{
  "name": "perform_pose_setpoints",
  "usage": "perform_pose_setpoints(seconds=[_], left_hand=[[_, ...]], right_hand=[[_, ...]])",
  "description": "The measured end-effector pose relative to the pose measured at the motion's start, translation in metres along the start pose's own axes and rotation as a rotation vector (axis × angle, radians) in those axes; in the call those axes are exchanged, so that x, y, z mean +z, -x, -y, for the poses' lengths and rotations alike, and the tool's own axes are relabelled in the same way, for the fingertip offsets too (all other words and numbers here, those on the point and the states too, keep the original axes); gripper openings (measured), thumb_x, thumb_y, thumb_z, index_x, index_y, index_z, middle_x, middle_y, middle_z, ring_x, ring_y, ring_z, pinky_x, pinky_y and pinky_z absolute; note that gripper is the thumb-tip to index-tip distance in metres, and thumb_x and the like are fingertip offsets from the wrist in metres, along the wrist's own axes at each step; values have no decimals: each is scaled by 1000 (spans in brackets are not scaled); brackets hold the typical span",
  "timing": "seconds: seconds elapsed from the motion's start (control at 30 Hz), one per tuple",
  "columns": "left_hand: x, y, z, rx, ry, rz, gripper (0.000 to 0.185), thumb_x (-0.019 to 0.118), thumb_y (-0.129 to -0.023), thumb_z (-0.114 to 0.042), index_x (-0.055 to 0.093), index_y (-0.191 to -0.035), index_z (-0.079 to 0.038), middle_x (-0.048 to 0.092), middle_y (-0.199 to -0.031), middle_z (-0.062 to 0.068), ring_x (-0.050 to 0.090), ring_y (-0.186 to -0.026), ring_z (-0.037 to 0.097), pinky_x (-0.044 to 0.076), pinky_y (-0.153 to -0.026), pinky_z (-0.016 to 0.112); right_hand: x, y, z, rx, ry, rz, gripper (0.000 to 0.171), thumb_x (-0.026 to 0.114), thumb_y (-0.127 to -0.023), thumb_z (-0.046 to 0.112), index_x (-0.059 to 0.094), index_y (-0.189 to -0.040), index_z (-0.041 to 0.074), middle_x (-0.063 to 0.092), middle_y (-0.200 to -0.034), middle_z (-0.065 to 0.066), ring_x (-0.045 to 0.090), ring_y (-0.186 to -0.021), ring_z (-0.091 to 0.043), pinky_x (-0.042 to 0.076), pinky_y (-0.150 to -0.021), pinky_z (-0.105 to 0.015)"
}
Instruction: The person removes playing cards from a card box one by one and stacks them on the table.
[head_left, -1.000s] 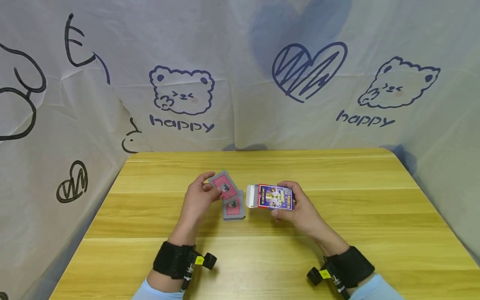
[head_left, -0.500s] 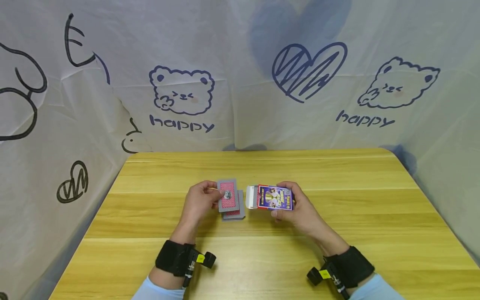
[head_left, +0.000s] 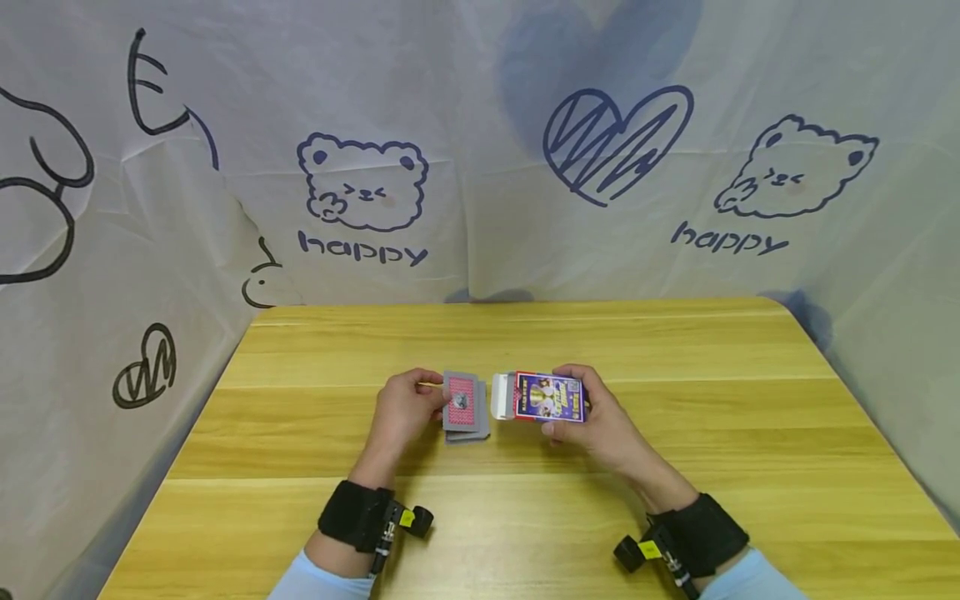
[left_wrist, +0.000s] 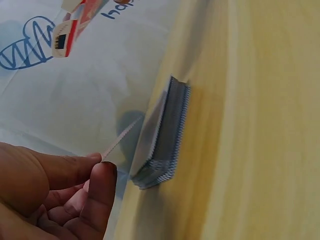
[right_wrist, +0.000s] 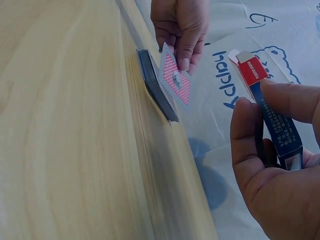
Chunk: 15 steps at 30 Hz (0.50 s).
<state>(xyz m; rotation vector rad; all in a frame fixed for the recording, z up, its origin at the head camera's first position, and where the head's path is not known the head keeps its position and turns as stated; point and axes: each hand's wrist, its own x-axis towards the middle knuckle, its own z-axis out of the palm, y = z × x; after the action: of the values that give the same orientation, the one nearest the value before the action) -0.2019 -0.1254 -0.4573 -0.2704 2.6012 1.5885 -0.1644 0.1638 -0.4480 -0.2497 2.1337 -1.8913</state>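
Note:
My left hand pinches a red-backed playing card by its left side, between thumb and finger. The card is held face down, tilted close over a squared deck of cards that lies on the table. In the head view it covers most of the deck. To the right, my right hand grips a blue and red card box off the table, its end flap open toward the deck. In the right wrist view, thumb and fingers hold the box along its narrow sides.
The yellow wood-grain table has its far edge against a white cloth backdrop with drawn bears and hearts. A similar cloth hangs along the left. Each wrist wears a black strap with a small camera.
The card in my left hand has turned from slanted to nearly straight and moved right and nearer, over the deck. My right hand and the box have stayed in place.

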Motion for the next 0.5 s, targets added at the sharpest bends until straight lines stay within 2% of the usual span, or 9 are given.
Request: perform_pose_setpoints(seconds=[0.5], left_hand=[[7,-1,7,-14,-128,14,29,78,-96,-10,68,-122,-2,73,-92,11,69,-72,20,55,-60,27]], right_hand=[[1,-1,-1,-4,4,9,80,74,-91,-9,31,-156,11,41,-145,-27,64,-108,-27,64,-82,-40]])
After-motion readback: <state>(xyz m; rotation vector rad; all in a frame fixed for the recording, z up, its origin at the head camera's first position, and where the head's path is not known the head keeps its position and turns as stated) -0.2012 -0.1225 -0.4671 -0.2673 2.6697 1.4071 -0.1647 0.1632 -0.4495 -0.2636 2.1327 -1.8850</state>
